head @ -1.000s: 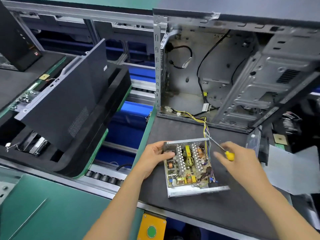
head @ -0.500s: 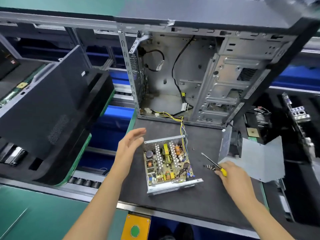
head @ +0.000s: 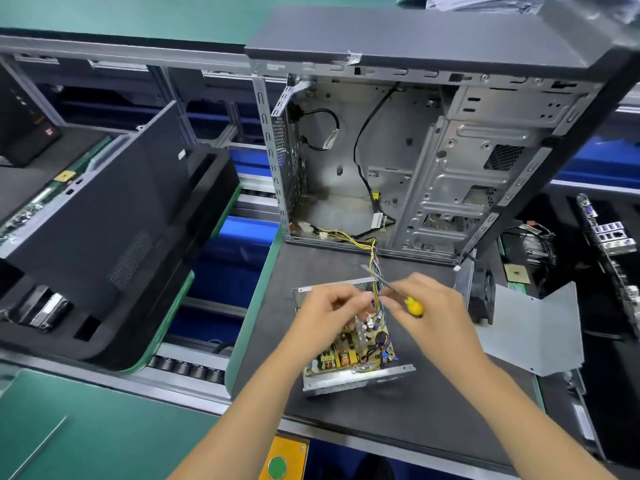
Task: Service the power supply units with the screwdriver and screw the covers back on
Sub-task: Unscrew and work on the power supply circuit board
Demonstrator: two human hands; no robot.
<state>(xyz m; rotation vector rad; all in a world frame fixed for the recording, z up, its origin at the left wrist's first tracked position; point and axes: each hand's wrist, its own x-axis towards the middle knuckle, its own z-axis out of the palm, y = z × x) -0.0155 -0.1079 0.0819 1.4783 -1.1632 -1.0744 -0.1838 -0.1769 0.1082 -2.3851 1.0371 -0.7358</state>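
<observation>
Changes since half a second ago: left hand point(head: 329, 311), then raised open beside the power supply unit point(head: 349, 344), now sits over the unit's far half with fingers curled; right hand point(head: 433, 306), then low on the mat to the unit's right, now hovers above the unit's far right corner, carrying the screwdriver point(head: 398, 292) with it.

Item 1, power supply unit: lid off, circuit board exposed, lying flat on the dark table point(head: 433, 403) mat, directly in front of the computer case point(head: 398, 161). Yellow and mixed wires point(head: 374, 268) run from the unit's far right corner into the case.

Item 2, screwdriver: yellow handle, metal shaft pointing up and left over the unit's far edge, across the wires. Right grip closed around the handle.

Item 3, left grip: fingers curled, fingertips meeting near the right hand's fingers above the unit; whether they pinch anything cannot be told.

Item 4, computer case: upright behind the unit, side open, interior with black cables.

Item 5, bent grey metal cover point(head: 533, 330): on the table to the right of the unit, past the right hand.

Item 6, dark side panel point(head: 90, 216): leaning, well to the left of the unit, across a gap with blue bins.
</observation>
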